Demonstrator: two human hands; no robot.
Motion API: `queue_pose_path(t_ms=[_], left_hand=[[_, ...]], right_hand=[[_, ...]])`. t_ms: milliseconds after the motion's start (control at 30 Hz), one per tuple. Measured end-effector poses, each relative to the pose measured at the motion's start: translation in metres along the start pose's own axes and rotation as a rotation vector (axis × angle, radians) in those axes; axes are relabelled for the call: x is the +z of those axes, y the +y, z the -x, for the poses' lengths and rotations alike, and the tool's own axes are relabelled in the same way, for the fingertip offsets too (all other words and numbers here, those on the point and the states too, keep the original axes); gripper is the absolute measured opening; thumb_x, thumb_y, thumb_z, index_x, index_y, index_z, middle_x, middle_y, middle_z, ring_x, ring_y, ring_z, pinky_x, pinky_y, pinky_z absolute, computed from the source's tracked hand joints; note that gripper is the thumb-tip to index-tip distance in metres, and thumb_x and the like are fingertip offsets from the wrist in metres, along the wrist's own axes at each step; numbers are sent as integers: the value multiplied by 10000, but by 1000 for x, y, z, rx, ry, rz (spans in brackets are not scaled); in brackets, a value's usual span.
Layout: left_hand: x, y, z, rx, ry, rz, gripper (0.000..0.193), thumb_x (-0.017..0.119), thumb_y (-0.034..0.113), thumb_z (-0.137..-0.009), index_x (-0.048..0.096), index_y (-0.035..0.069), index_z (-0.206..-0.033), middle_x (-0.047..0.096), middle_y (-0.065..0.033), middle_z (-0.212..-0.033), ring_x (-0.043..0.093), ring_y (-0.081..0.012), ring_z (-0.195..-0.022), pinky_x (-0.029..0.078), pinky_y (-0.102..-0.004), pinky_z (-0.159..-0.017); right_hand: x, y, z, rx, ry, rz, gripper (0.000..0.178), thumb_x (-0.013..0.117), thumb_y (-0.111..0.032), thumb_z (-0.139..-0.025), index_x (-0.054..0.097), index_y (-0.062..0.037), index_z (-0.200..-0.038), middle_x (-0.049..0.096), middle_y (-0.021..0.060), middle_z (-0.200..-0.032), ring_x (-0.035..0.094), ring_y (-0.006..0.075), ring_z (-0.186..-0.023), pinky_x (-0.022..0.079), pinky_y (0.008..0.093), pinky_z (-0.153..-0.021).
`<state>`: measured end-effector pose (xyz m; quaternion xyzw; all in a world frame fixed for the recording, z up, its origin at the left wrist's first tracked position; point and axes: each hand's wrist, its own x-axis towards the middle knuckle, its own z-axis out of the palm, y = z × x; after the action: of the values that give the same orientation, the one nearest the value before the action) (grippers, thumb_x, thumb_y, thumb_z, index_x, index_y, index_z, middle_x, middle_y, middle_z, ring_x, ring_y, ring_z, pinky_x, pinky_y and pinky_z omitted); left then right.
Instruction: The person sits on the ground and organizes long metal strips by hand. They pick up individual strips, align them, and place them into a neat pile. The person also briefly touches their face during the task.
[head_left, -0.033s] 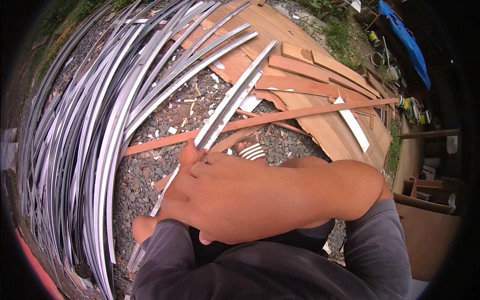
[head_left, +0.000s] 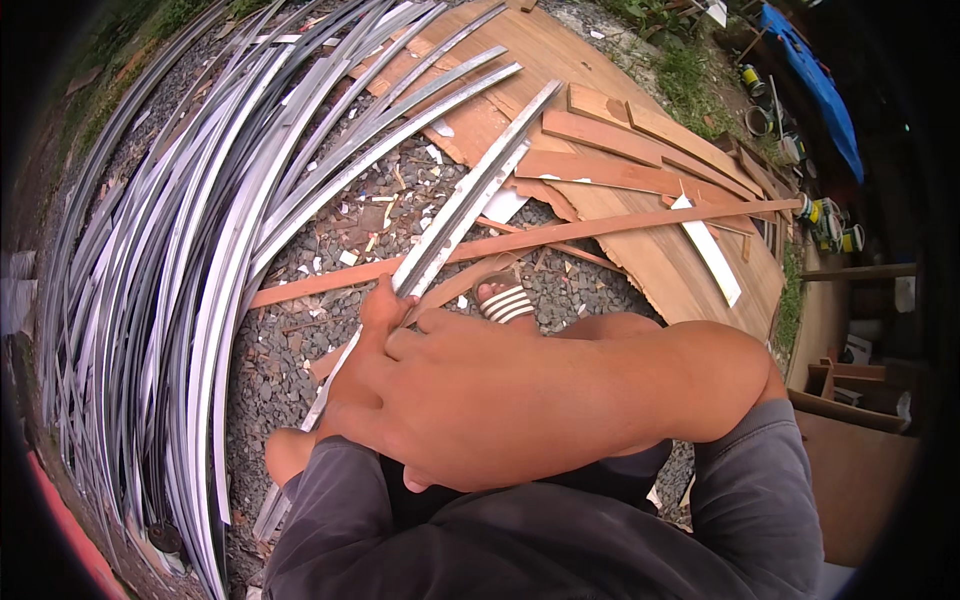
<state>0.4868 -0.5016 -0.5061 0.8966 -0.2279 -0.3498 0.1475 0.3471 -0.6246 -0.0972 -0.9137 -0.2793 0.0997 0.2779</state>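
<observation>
My left hand (head_left: 378, 312) is closed around a long, pale metal channel (head_left: 450, 215) that slants from beside my leg up to the far right. Its thumb and a fingertip show at the channel; the other fingers are hidden. From the right, my right forearm crosses in front of me. My right hand (head_left: 400, 385) lies over my left forearm, its fingers curled round it and mostly out of sight. Below that hand a single fingertip shows. Under the channel passes a long reddish wooden strip (head_left: 560, 235).
A big pile of long metal channels (head_left: 215, 270) covers the left side. Wooden boards (head_left: 640, 170) and a torn plywood sheet (head_left: 650, 255) lie at the far right, with a white strip (head_left: 710, 250) on top. Gravel (head_left: 290, 350) surrounds my sandalled foot (head_left: 503, 298). Paint cans (head_left: 825, 225) stand at right.
</observation>
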Motion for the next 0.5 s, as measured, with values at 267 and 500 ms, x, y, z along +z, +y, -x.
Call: queue_pose_path(t_ms=[267, 500], left_hand=[[2, -18, 9, 16, 110, -30, 666, 846, 480, -763, 523, 43, -1148, 719, -231, -1088, 678, -416, -1063, 514, -511, -914], [-13, -61, 41, -53, 24, -194, 648, 845, 453, -776, 547, 36, -1173, 705, -222, -1152, 669, -382, -1112, 505, -489, -945]], right_hand=[[-1, 2, -5, 18, -111, -61, 550, 754, -315, -864, 550, -21, -1282, 625, 213, -1077, 651, 399, -1014, 495, 454, -886], [-7, -6, -11, 116, -249, -72, 594, 737, -315, -886, 525, -57, -1378, 615, 194, -1130, 627, 392, -1077, 472, 480, -935]])
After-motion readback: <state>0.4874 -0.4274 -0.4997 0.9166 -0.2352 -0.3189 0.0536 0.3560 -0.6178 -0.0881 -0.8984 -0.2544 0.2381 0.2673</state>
